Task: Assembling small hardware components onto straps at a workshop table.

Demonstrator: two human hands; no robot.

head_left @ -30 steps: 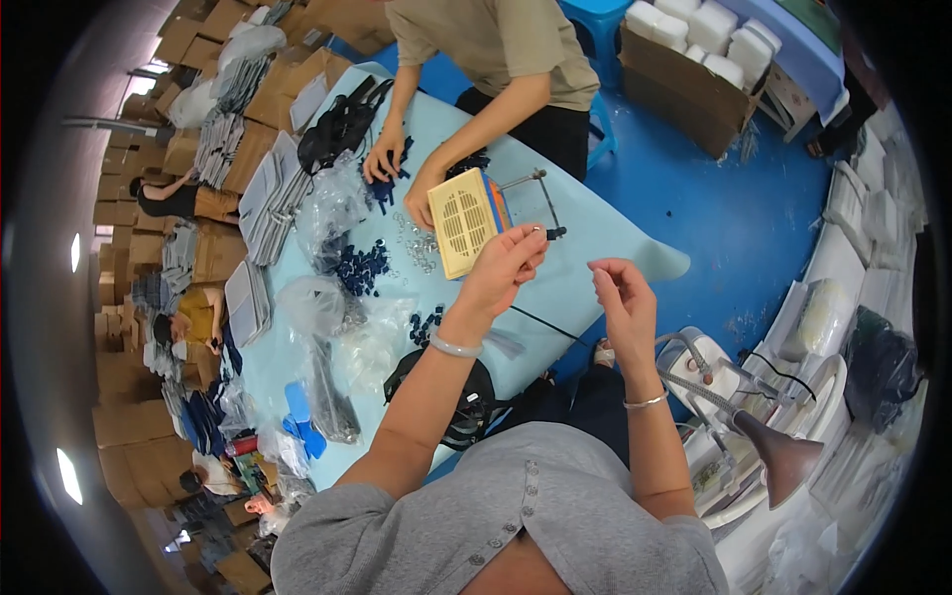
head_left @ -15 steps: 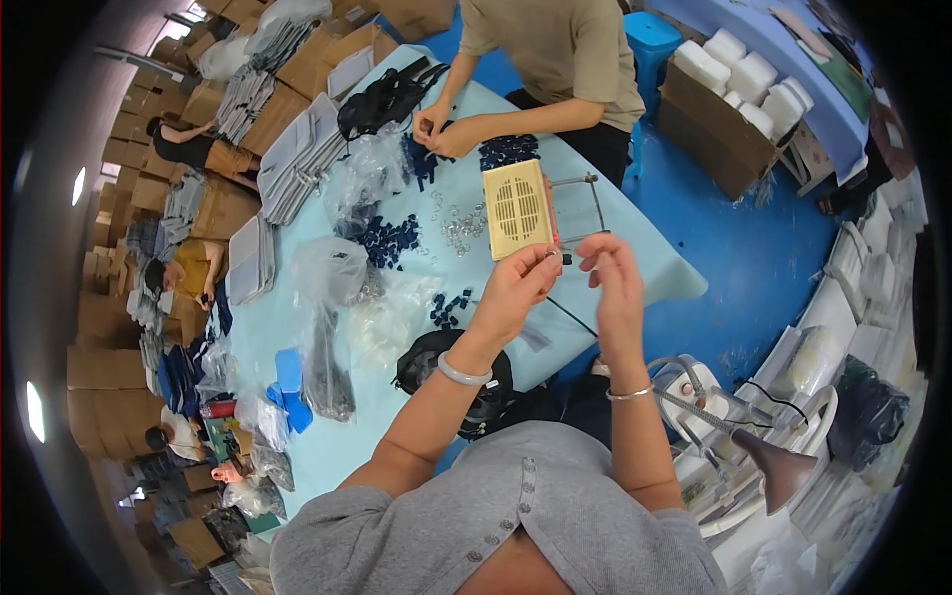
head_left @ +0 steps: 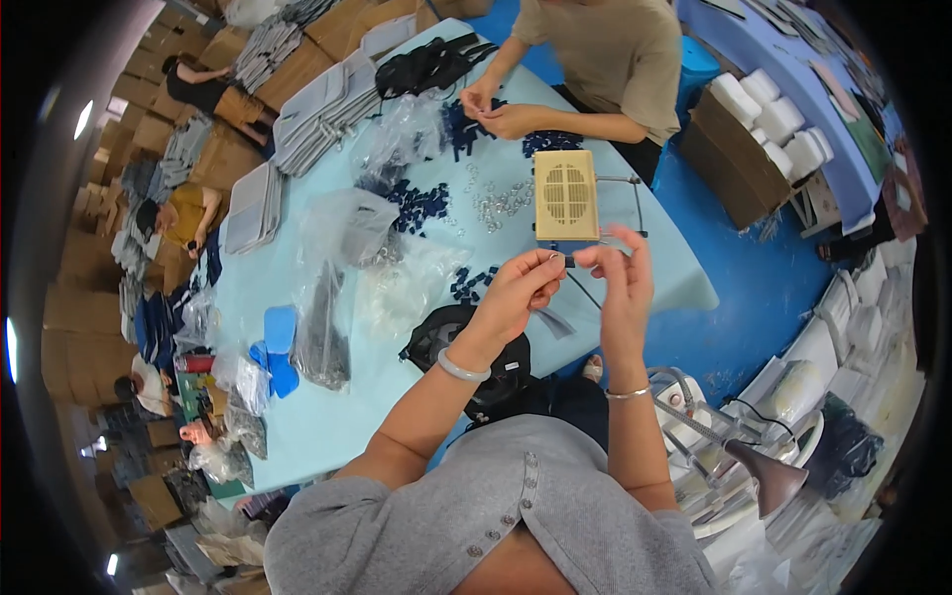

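Over the table edge, my left hand [head_left: 531,290] is closed in a pinch. At its fingertips is a small dark blue fabric piece [head_left: 569,262], with what looks like a bit of shiny metal beside it. Close to the right end of that piece is my right hand [head_left: 623,276], its fingers bent and apart; whether its thumb touches the piece I cannot tell. Just beyond my hands stands a cream box with a slotted grille [head_left: 565,196]. Loose clear or metal rings [head_left: 501,205] and a pile of dark blue fabric pieces [head_left: 418,205] lie left of it.
Across the light blue table [head_left: 654,268] a co-worker [head_left: 605,59] handles small dark pieces. Plastic bags [head_left: 347,223], a black bag [head_left: 456,342] and grey stacked panels [head_left: 322,119] lie on the left. A brown lamp-like head [head_left: 769,476] juts up at the right.
My right hand has moved in toward my left fingertips, and the dark blue piece now shows between the hands. The whole view has shifted, with the table scene moving right and up.
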